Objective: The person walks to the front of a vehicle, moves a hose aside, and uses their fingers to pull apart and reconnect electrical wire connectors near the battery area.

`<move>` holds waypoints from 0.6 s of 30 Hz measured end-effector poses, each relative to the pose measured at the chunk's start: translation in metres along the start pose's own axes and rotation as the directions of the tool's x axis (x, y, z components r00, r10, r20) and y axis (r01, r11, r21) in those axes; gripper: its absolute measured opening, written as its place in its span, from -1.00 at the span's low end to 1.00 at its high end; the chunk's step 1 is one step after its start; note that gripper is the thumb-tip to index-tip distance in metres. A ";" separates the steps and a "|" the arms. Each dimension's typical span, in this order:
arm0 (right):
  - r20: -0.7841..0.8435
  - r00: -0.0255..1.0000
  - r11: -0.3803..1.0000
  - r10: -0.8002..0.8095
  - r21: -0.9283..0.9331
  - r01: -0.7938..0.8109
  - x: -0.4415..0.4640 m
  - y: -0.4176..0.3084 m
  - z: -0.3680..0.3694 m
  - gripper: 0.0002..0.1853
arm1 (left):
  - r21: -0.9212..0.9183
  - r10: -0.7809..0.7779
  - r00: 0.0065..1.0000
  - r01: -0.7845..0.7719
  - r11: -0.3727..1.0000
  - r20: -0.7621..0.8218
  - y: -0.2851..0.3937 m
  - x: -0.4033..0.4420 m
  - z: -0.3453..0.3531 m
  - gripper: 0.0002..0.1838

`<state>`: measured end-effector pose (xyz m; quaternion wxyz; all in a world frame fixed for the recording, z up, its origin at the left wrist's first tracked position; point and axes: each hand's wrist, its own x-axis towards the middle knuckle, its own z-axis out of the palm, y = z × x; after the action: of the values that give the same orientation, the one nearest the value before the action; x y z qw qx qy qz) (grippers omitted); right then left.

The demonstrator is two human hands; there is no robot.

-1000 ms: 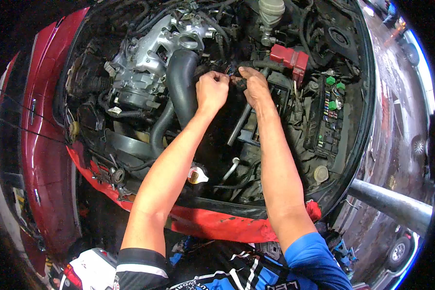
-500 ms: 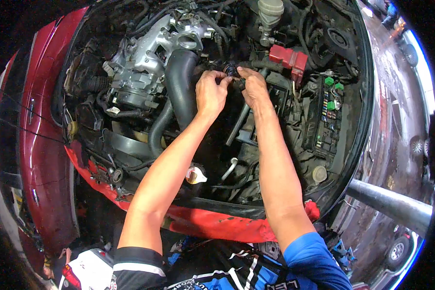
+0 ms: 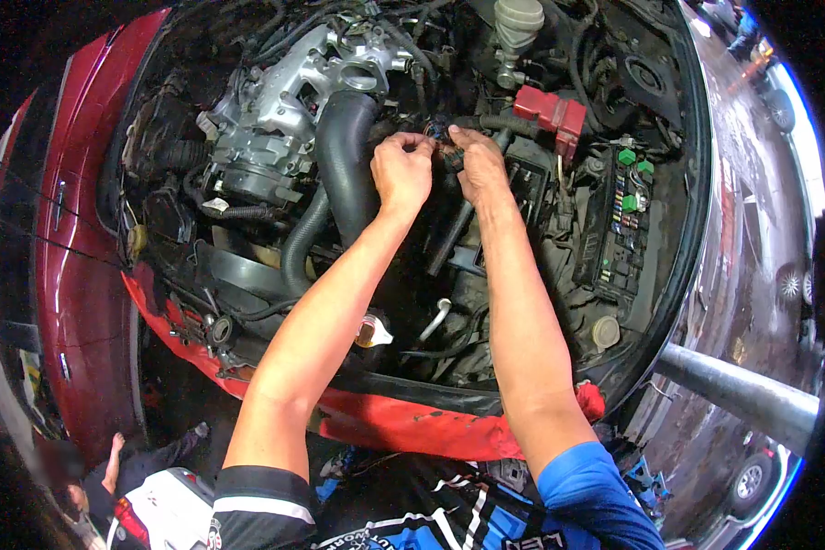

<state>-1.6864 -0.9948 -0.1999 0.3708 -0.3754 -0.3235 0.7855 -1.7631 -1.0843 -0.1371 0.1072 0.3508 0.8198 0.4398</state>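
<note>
Right hand on small black part

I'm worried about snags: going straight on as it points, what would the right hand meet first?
The right hand would probably meet the dark wiring just ahead, though depth is unclear.
</note>
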 end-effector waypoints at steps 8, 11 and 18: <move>-0.060 0.997 0.991 -0.053 -0.126 0.045 -0.011 -0.005 0.009 -0.67 | 0.292 0.450 0.893 -0.427 0.856 -0.011 -0.008 -0.003 -0.005 -0.88; -0.072 0.994 0.987 -0.079 -0.148 0.067 -0.010 -0.006 0.006 -0.67 | 0.218 0.420 0.904 -0.397 0.892 -0.072 -0.014 0.003 0.001 -0.86; -0.013 0.995 0.975 -0.100 -0.201 0.095 -0.009 -0.002 0.010 -0.65 | -0.074 -0.055 0.998 0.055 0.996 0.006 0.003 0.007 -0.003 -0.77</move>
<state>-1.6904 -1.0033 -0.1900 0.3730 -0.4036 -0.4147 0.7253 -1.7679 -1.0800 -0.1318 0.1339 0.3247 0.8120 0.4663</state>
